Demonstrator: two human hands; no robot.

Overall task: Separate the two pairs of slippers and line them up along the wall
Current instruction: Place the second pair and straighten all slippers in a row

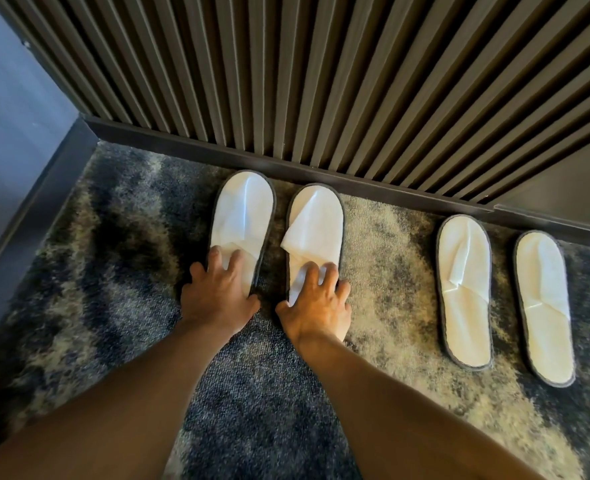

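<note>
Mostly settled: slatted wall [321, 81] runs along the far side, dark skirting [321, 174] at its foot, mottled carpet [113, 271] below. Four white slippers lie toes toward the wall in two pairs, a wide gap of carpet between the pairs.

Right pair, untouched: inner slipper [465, 292] and outer slipper [544, 306], toes near the skirting, both sitting nearer than the left pair.

Left pair under the hands: left slipper [241, 223] toe almost at the skirting; its mate [316, 233] just beside it, toe slightly nearer.

Left hand [217, 292] presses flat on the heel of the left slipper, fingers [236, 258] spread apart. Right hand [316, 301] rests likewise on the mate, fingers splayed, not clamped.

Risks, as judged:
- Uneven push from flat palms could skew one slipper; the carpet pile drags.
- The mate's upper [300, 244] stands creased and lifted; pressure may crush it.
- The four toes do not share one line; stopping now leaves a stagger.
</note>
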